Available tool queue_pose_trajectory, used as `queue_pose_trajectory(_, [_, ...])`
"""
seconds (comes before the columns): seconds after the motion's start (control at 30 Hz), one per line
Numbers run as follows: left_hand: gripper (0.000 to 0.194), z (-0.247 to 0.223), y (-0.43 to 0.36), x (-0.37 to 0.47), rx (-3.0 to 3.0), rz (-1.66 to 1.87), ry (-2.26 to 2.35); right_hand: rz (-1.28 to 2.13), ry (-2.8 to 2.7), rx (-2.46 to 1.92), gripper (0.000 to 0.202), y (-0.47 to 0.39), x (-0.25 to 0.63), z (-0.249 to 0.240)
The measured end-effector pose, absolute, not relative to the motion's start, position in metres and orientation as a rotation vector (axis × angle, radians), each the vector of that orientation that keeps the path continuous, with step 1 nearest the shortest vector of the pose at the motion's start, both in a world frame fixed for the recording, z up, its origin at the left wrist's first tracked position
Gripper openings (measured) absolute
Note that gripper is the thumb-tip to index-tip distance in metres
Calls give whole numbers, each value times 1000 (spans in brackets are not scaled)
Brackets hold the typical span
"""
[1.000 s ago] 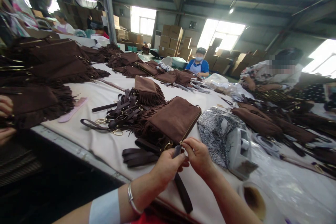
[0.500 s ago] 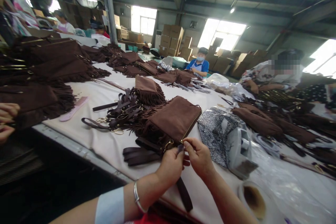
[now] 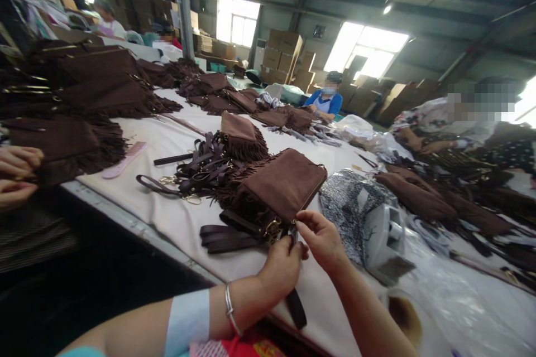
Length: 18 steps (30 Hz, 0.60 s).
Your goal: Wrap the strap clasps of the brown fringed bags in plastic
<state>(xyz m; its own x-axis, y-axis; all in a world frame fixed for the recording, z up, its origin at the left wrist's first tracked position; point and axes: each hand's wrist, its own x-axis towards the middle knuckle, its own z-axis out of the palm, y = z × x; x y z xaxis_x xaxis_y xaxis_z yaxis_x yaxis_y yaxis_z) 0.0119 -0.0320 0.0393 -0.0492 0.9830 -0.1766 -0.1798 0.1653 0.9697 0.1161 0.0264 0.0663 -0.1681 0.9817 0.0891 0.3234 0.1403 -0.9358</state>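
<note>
A dark brown fringed bag (image 3: 285, 181) lies on the cloth-covered table, its zipper edge towards my right hand. My right hand (image 3: 322, 240) pinches at the bag's near corner, beside the zipper end. Just below, my left hand (image 3: 280, 265) is closed on a dark brown strap (image 3: 296, 308), whose tail hangs down beneath the fingers. Gold clasps (image 3: 273, 228) show between the bag and my left hand. The small part between my fingertips is mostly hidden. A folded strap (image 3: 228, 239) rests left of the hands.
A heap of wrist straps (image 3: 205, 170) and a smaller fringed bag (image 3: 238, 131) lie beyond. To the right stand a grey tape dispenser (image 3: 387, 242) and a tape roll (image 3: 404, 315). A pink comb (image 3: 125, 160) lies left, near a co-worker's hands (image 3: 19, 175). Bags are piled farther back.
The view has shifted slightly, so the table scene sits a little farther right. My left hand has dropped slightly from the bag's corner; my right hand still pinches there.
</note>
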Motion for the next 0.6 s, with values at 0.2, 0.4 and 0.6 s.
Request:
queue_pose_trajectory(0.2, [29, 41, -40, -19, 1139, 1289, 1229, 990, -1716, -1232, 25, 29, 120, 65])
queue_pose_trajectory(0.4, [19, 49, -35, -42, 1780, 1440, 1462, 907, -1783, -1262, 23, 29, 120, 68])
queue_pose_trajectory(0.6, [21, 46, -25, -45, 2354, 1257, 1595, 907, -1776, -1274, 23, 25, 118, 71])
